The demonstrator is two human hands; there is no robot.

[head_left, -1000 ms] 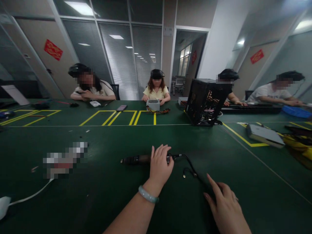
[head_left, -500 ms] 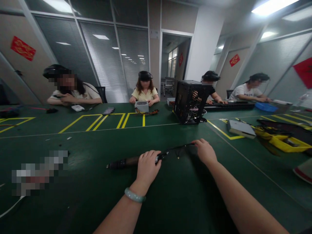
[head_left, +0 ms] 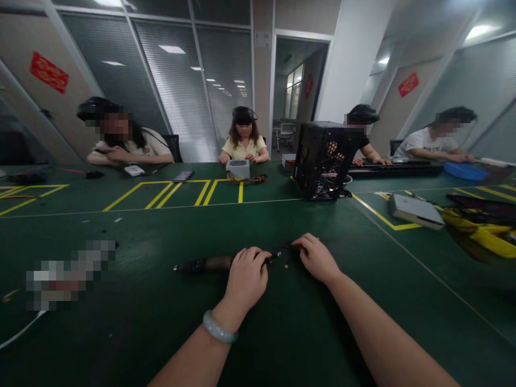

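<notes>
Black and long-bodied, one handheld tool [head_left: 215, 264] lies on the green table [head_left: 161, 333] in front of the person, its metal tip pointing left. Over its rear end, the left hand [head_left: 245, 277] rests palm down, wrist slightly raised, four fingers close together and bent over the body with the thumb on the near side, so that it has the tool in its grasp. The forearm slants up from the lower edge, wearing one pale green bangle [head_left: 220, 328]. Just beyond the tool's end, the right hand [head_left: 316, 258] reaches in from the right, knuckles up, thumb and forefinger nearly together on the thin black cord [head_left: 285, 249], the other fingers curled. Across the table sit four people [head_left: 244, 148], with one open black computer case [head_left: 316, 156] and one grey box [head_left: 238, 170] trailing wires. Half a second ago the right hand held the cord farther out; now it is closer to the left hand, which has stayed on the tool.
</notes>
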